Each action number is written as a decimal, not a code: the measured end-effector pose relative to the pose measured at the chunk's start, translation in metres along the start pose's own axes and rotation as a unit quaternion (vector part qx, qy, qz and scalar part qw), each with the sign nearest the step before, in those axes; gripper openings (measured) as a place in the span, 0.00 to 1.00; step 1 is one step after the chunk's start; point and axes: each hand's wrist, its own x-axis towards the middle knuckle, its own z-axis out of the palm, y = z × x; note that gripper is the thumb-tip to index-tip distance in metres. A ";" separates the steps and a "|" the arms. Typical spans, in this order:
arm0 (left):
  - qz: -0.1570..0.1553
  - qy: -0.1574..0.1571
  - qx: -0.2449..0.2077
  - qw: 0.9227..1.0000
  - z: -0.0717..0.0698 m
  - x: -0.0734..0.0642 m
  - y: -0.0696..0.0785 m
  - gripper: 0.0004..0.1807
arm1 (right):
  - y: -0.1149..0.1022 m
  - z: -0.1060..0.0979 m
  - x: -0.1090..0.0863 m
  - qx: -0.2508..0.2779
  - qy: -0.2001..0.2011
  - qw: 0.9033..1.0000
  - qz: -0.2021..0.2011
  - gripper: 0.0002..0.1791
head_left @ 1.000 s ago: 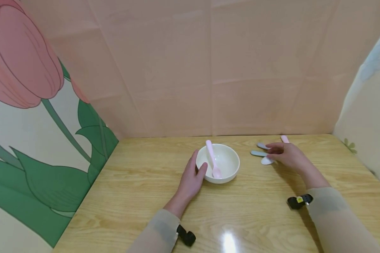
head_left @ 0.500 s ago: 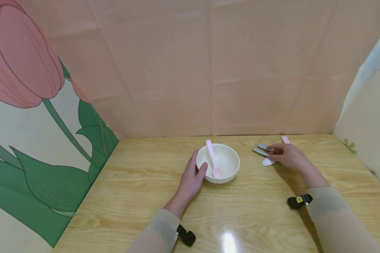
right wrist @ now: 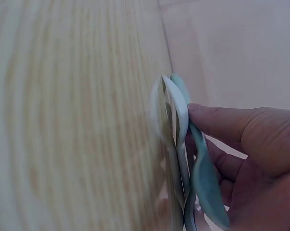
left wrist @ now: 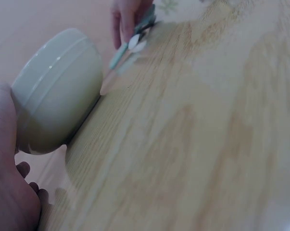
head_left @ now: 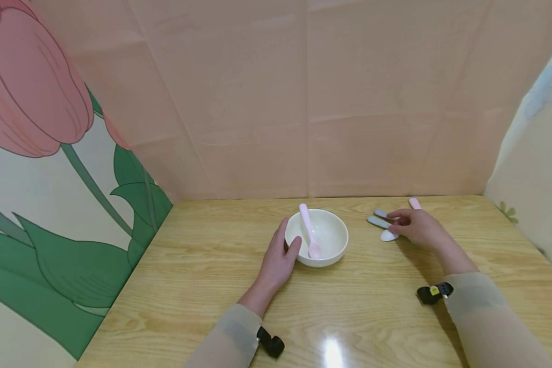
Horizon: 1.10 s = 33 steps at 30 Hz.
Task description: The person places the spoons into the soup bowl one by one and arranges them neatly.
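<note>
My left hand (head_left: 278, 258) holds the left side of a white bowl (head_left: 331, 237), fingers around its outside and thumb at the rim. A pink spoon (head_left: 306, 225) leans inside, its handle resting past the far rim. On the right, my right hand (head_left: 420, 227) pinches a blue-green spoon (head_left: 378, 222) between thumb and fingers; the right wrist view shows this teal spoon (right wrist: 209, 187) tilted beside a white spoon (right wrist: 177, 98). That white spoon lies low on the table, its handle hidden under the hand. Just behind the pinched spoon is a grey-blue spoon (head_left: 381, 212).
A pink handle (head_left: 414, 203) shows behind the right hand, near the table's back edge. The wooden table (head_left: 211, 240) meets a plain pinkish backdrop (head_left: 239, 128) at the back. A tulip-print panel (head_left: 73, 204) borders the left side, and a pale panel (head_left: 543, 168) the right.
The blue-green spoon has shifted slightly right and turned within my right fingers, its handle end now tilting differently. The left hand and bowl stay in place.
</note>
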 end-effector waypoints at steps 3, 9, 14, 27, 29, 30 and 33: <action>-0.005 -0.002 0.002 1.000 0.000 0.000 -0.001 0.41 | 0.000 0.000 -0.001 -0.001 -0.004 1.000 0.004 0.27; -0.008 -0.004 0.002 1.000 0.001 0.000 -0.001 0.41 | -0.002 -0.001 -0.002 0.002 -0.011 1.000 0.005 0.29; -0.003 -0.003 0.002 1.000 0.001 0.000 -0.001 0.41 | -0.006 -0.003 -0.004 0.005 -0.010 1.000 0.006 0.29; -0.008 -0.006 -0.002 1.000 0.001 0.001 0.001 0.41 | -0.025 -0.012 -0.007 0.071 0.008 0.997 0.004 0.32; -0.009 -0.006 -0.004 1.000 0.001 0.001 0.001 0.41 | -0.027 -0.013 -0.006 0.084 0.016 0.996 0.006 0.32; -0.009 -0.005 -0.006 1.000 0.001 0.001 0.001 0.41 | -0.028 -0.013 -0.006 0.089 0.018 0.996 0.008 0.33; -0.012 -0.005 -0.006 1.000 0.001 0.000 0.001 0.41 | -0.031 -0.013 -0.005 0.113 0.018 0.993 0.016 0.35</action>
